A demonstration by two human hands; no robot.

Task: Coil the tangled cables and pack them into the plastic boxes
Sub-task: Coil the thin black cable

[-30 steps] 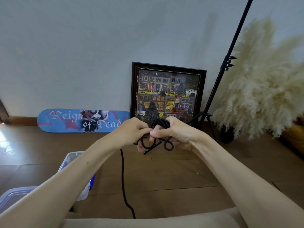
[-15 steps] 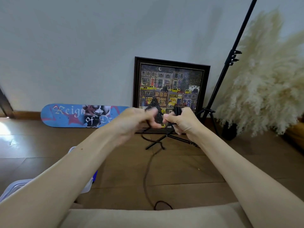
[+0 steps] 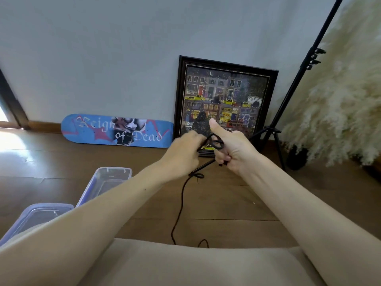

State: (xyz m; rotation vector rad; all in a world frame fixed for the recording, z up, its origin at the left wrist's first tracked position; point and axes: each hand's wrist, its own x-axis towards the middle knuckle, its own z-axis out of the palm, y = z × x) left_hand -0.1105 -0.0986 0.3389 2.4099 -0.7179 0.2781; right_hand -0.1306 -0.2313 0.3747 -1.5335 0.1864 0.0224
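A thin black cable (image 3: 181, 201) hangs from both hands down to the wooden floor and runs under the beige edge at the bottom. My right hand (image 3: 233, 149) grips a small bundle of its loops, thumb pointing up, with a loop (image 3: 217, 143) showing beside the fingers. My left hand (image 3: 183, 151) pinches the cable just left of that loop. A short straight stretch and a tiny loop (image 3: 199, 175) hang below the hands. Two clear plastic boxes lie at the lower left: one (image 3: 107, 180) farther away, one (image 3: 39, 217) nearer, partly hidden by my left forearm.
A blue skateboard deck (image 3: 117, 131) and a framed picture (image 3: 224, 100) lean against the wall. A black tripod stand (image 3: 292, 96) rises at the right, beside a cream pampas plume (image 3: 342, 104). A beige surface (image 3: 195, 265) fills the bottom edge.
The view has tilted so both boxes show more. My hands stay together on the cable; my right thumb has lifted upright and a loop now shows beside the right fingers.
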